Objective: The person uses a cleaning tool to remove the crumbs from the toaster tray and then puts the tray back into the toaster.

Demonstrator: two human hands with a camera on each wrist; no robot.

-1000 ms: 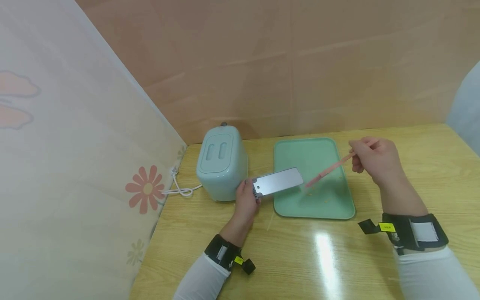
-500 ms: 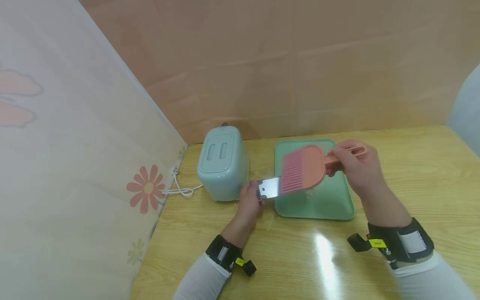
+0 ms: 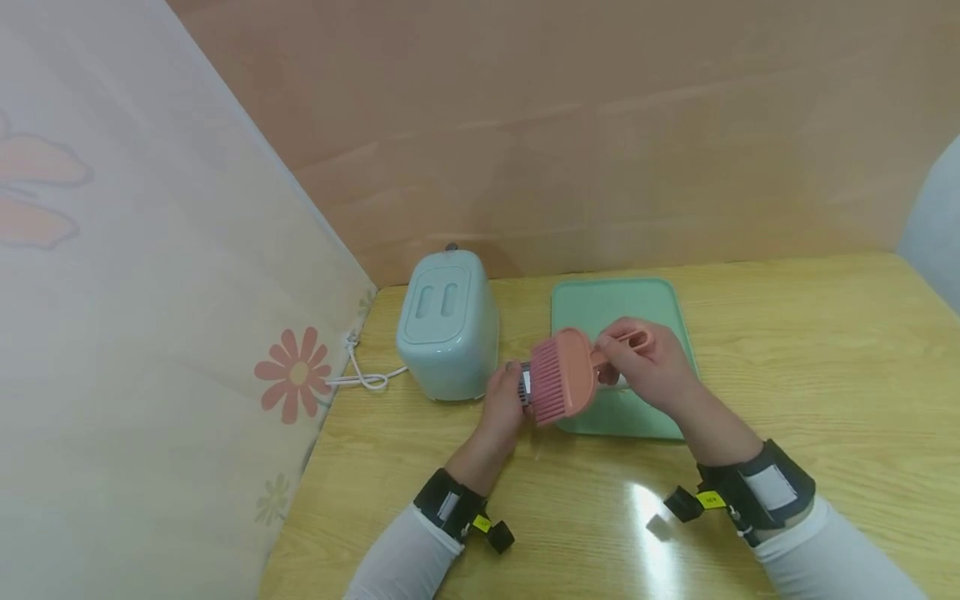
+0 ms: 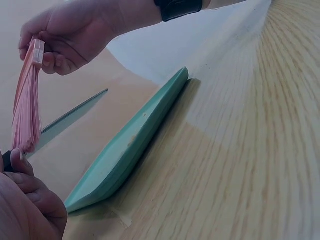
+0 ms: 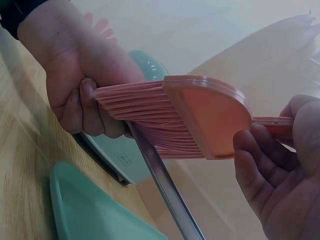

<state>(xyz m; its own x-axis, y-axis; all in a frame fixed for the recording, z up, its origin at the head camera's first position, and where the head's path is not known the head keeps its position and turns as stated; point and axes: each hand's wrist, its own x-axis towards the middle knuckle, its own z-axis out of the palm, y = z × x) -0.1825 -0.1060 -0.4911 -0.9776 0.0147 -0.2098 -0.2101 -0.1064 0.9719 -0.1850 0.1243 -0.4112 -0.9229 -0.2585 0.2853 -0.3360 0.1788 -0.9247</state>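
My left hand (image 3: 501, 404) grips the grey end of a flat metal crumb tray (image 5: 167, 185), holding it over the left part of the green serving tray (image 3: 615, 302). With my right hand (image 3: 648, 362) I pinch the handle of a pink brush (image 3: 577, 375). Its bristles (image 5: 145, 107) bend against the crumb tray close to my left fingers. In the head view the brush hides most of the metal. The left wrist view shows the far end of the crumb tray sticking out past the bristles, and a few crumbs (image 4: 132, 140) on the green tray.
A pale blue-green toaster (image 3: 446, 333) with its lid on stands just left of my left hand. Its white cord (image 3: 367, 382) lies coiled by the flowered left wall. A brown sheet (image 3: 562, 167) rises behind the wooden table (image 3: 810, 350).
My right hand has moved left and down, turning the brush broadside to the head camera. The bristles have swept along the crumb tray to its held end. My left hand has hardly moved.
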